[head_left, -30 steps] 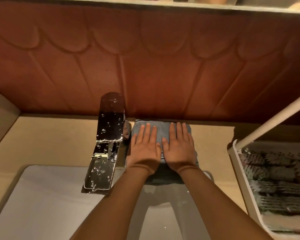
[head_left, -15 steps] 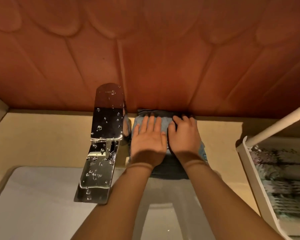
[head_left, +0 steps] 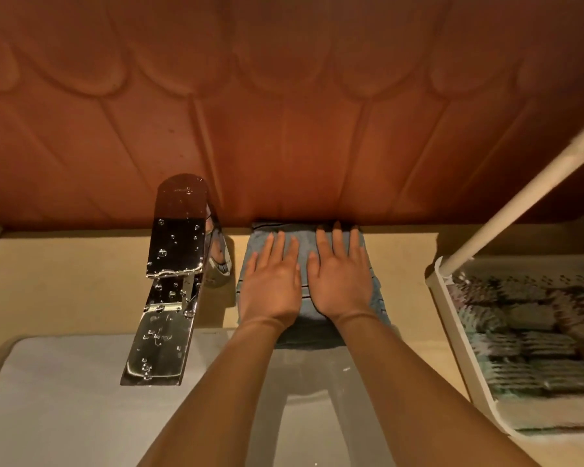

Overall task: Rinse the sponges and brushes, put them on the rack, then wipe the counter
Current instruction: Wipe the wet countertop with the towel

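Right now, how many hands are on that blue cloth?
2. The left hand lies flat on the left half of the cloth, the right hand on its right half.

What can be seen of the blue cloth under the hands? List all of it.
The cloth is grey-blue, soft-looking fabric with thin dark stripes, folded into a flat rectangle. It lies on the beige counter, just right of the faucet, its far edge at the red-brown wall and its near edge reaching the sink. The left hand and right hand press flat on it side by side, fingers straight, covering most of its middle.
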